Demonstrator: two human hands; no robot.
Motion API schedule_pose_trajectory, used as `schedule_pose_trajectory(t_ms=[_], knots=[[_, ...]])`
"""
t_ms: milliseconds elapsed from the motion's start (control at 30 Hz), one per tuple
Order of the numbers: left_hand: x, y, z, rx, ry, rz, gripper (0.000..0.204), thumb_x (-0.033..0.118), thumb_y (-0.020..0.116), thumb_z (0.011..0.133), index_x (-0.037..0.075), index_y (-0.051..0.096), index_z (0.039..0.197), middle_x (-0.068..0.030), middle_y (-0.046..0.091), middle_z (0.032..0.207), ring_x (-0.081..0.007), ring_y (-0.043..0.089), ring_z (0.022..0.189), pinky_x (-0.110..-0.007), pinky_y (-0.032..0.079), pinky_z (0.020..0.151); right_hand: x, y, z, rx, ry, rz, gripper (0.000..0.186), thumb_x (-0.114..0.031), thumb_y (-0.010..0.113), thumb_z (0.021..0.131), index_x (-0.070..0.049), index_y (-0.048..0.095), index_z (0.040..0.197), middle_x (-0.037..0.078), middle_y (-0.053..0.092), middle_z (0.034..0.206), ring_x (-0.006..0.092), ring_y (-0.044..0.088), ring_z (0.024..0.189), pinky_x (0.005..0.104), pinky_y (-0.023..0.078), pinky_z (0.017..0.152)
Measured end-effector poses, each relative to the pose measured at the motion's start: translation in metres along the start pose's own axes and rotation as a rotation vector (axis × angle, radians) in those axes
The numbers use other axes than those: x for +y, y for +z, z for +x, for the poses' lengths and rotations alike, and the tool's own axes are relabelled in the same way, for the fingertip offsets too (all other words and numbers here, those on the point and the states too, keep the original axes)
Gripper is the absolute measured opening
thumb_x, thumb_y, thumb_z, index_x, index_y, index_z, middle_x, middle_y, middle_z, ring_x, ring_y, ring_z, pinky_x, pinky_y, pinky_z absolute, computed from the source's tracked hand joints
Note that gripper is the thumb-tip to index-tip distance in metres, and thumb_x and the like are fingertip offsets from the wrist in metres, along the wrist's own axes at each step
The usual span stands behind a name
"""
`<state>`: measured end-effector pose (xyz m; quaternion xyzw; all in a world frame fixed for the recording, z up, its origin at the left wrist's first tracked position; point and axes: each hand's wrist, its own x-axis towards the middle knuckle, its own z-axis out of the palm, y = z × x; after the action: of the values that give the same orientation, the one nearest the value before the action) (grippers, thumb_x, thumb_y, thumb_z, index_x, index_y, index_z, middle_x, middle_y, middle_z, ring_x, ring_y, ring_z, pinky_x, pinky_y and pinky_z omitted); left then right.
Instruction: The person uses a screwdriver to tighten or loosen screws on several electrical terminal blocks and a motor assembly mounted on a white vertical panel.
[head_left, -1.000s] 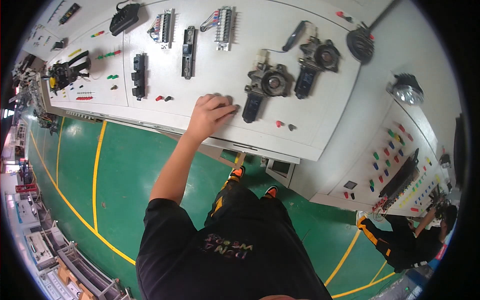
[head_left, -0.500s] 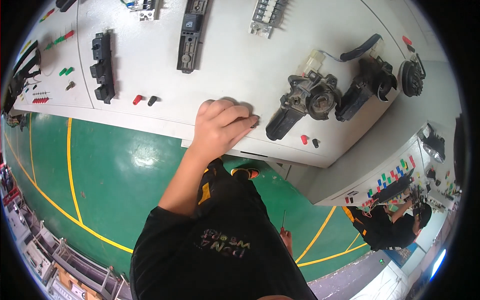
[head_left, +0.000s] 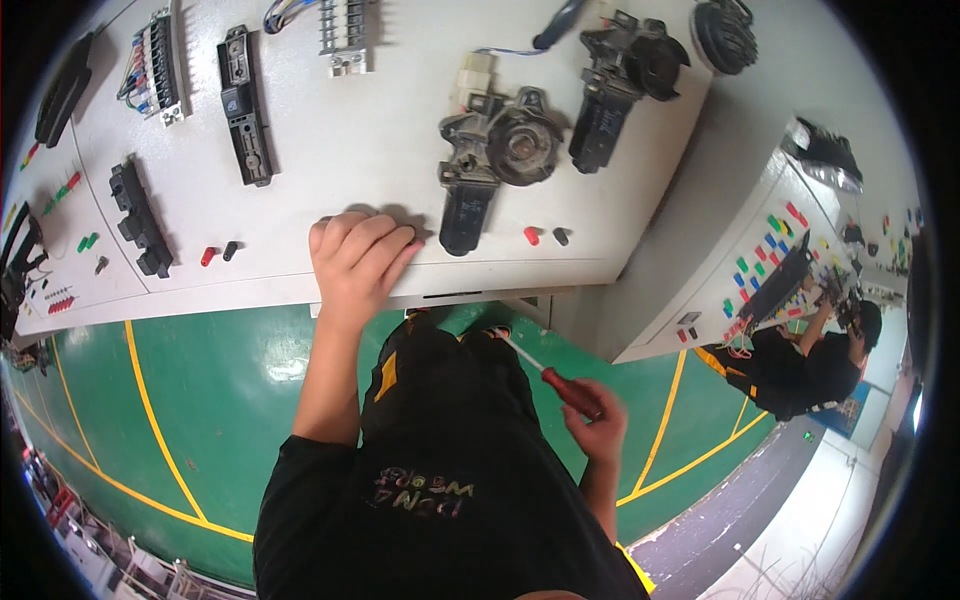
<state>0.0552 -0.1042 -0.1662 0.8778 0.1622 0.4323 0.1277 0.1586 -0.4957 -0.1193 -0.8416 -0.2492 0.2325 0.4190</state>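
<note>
Gripping a red-handled, silver-shafted screwdriver (head_left: 575, 392), the right hand (head_left: 600, 420) hangs over green floor (head_left: 235, 400). The left hand (head_left: 357, 265) — curled, its hold unclear — rests on a flat white panel (head_left: 340, 150).

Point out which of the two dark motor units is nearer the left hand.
The left motor unit, just right of the left hand; the other motor unit sits farther right and higher in the picture.

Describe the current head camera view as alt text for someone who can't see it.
The wearer's right hand holds a red-handled screwdriver over a green floor, while the left hand is curled against a white panel, left of a dark motor unit. Another person is at far right.
</note>
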Motion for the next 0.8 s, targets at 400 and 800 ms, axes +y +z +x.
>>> schedule_pose_trajectory(t_ms=[400,800], knots=[[0.007,-0.004,0.004,0.056,0.044,-0.051,0.027,0.014,0.086,0.068,0.011,0.074,0.093,-0.0001,0.068,0.092,-0.0218,0.062,0.089,-0.036,0.041,0.078,-0.056,-0.024,0.075,0.49,-0.36,0.398,0.033,-0.008,0.066,0.092,0.005,0.057,0.121,0.012,0.063,0.099,0.0148,0.062,0.079,0.0253,0.051,0.073],[0.005,-0.006,0.005,0.07,0.056,-0.027,0.026,0.019,0.085,0.071,0.012,0.074,0.093,0.0017,0.069,0.094,-0.0196,0.062,0.088,-0.035,0.043,0.077,-0.076,-0.013,0.089,0.505,-0.393,0.057,0.03,-0.007,0.069,0.091,0.005,0.06,0.117,0.013,0.066,0.106,0.0197,0.069,0.093,0.0295,0.054,0.083]])
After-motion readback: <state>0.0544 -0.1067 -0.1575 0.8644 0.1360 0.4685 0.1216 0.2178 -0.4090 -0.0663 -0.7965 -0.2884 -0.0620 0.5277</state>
